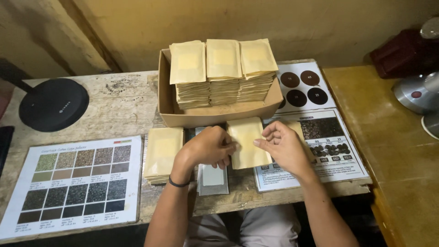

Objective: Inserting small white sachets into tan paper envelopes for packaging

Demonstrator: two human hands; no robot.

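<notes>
Both hands held one tan paper pouch point(247, 142) just in front of the cardboard box point(215, 114); left hand point(208, 147) was clamped on the pouch's left edge, fingers curled; right hand point(283, 146) pinched its right edge, thumb and fingertips together on the paper; pouch sat upright, slightly tilted, above a grey strip point(213, 176) lying on the wooden table point(119, 110); box held three rows of stacked tan pouches point(222, 68); small pouch stack point(163, 153) lay front-left of the box, just beside the left hand; colour-swatch chart point(75, 183) further left of the box; bean chart sheet point(320, 142) right of the box, under the right hand; black round base point(54, 104) well left of the box.
</notes>
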